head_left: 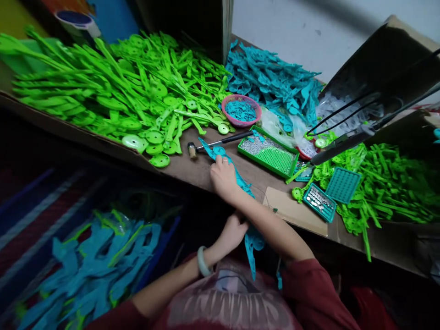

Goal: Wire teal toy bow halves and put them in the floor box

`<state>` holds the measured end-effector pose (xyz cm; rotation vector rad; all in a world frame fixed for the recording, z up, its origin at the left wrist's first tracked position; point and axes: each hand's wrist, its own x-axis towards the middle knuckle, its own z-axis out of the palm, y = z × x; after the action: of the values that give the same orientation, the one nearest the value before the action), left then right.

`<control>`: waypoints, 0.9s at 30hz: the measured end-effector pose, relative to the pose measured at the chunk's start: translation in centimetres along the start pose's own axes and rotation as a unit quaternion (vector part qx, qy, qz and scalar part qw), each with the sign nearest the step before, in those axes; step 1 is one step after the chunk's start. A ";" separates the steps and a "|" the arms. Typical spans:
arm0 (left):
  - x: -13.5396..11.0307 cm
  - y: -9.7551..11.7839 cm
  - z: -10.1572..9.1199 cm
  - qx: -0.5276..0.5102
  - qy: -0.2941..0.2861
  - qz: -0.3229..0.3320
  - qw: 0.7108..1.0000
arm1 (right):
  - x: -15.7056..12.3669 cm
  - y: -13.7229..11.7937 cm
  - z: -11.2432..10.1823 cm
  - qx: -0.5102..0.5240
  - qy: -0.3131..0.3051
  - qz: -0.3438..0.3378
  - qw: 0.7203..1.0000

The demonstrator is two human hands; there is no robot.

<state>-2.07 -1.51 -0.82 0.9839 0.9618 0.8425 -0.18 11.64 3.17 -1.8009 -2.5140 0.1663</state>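
A long blue plastic part [240, 181] runs slantwise over the table's front edge, its tip pointing up and left. My right hand [222, 175] reaches across my left forearm's side and is closed on the upper part of it. Lower down, my left hand [234, 233], below a pale bracelet, is closed at the same blue shape, whose lower end hangs over my lap. Whether this is one piece or several together I cannot tell. Just beyond my right hand lies a hammer [220, 141] with a black handle.
Heaps of green plastic parts [137, 91] and blue parts [271, 78] cover the back. Nearby are a pink bowl [241, 110], a green tray of small metal pieces [270, 152], a teal tray [319, 202] and cardboard [295, 211]. Blue-green pieces [99, 256] fill a container lower left.
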 end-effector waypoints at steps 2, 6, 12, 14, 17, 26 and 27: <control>-0.1 -0.1 0.0 -0.026 0.003 -0.011 1.000 | -0.2 0.6 -0.5 0.099 0.026 -0.010 0.995; -0.7 0.4 -0.1 -0.140 -0.040 -0.080 0.986 | -4.0 4.5 -4.4 0.532 0.056 0.018 0.844; -1.0 1.0 -1.2 -0.222 -0.098 -0.155 0.958 | -17.3 13.0 -11.4 0.710 0.247 0.163 0.639; -0.7 0.8 -1.8 -0.112 -0.110 -0.119 0.980 | -20.8 14.0 -11.0 0.679 0.292 0.195 0.645; 0.3 0.3 -2.4 0.097 -0.116 -0.024 0.988 | -23.3 12.7 -7.9 0.651 0.220 0.248 0.682; 1.3 0.4 -1.2 0.193 -0.066 0.080 0.976 | -20.8 6.4 0.1 0.585 0.116 0.268 0.756; 1.2 0.5 -1.0 0.166 -0.062 0.078 0.981 | -20.7 6.5 0.4 0.587 0.118 0.268 0.755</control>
<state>-2.71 0.00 -0.93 1.3985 0.9435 0.7525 12.53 -5.87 2.62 -1.6133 -1.0500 1.1300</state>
